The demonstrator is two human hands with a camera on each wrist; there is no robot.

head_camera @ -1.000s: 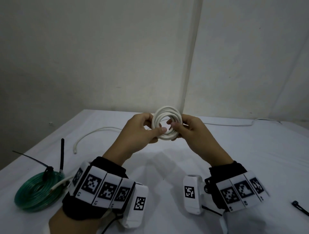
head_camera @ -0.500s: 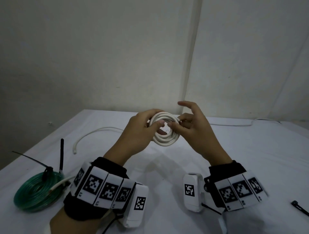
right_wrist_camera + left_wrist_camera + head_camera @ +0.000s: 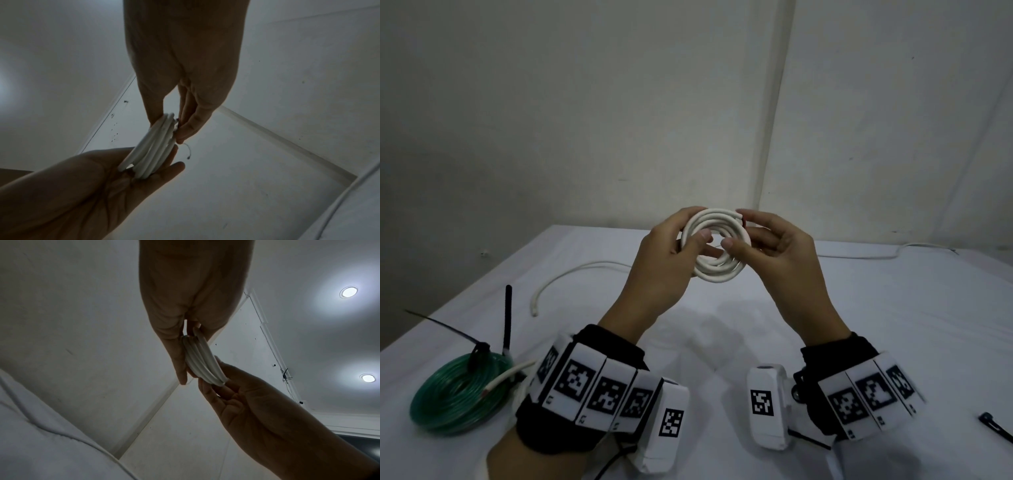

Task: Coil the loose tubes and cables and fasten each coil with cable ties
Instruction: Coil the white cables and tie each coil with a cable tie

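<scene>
Now, change: half a second ago the right hand (image 3: pixel 780 250) had its fingers fanned upward off the coil; they have come back down and curl against the coil's right side. The white coil (image 3: pixel 717 250) sits slightly higher in the centre of the frame.
Left hand: the left hand (image 3: pixel 667 260) grips the coil's left side, thumb across the front of the loops, fingers curled behind.
Right hand: pinches the right side, thumb tip at the coil's inner opening, fingers wrapped behind; the cut end of the cable lies at the upper right of the coil, by the fingertips.
Coil position: held in the air between both hands, above the white table (image 3: pixel 859 308), touching neither it nor anything else.
Wrist views: the loops run edge-on between the two sets of fingers.
Count: one white coil in hand; one green coil (image 3: pixel 458 394) at lower left, with two black cable ties standing up from it; one loose white cable (image 3: pixel 571 274) left of centre; one thin white cable (image 3: pixel 866 255) along the far right edge; one black cable tie (image 3: pixel 996 426) at lower right.
</scene>
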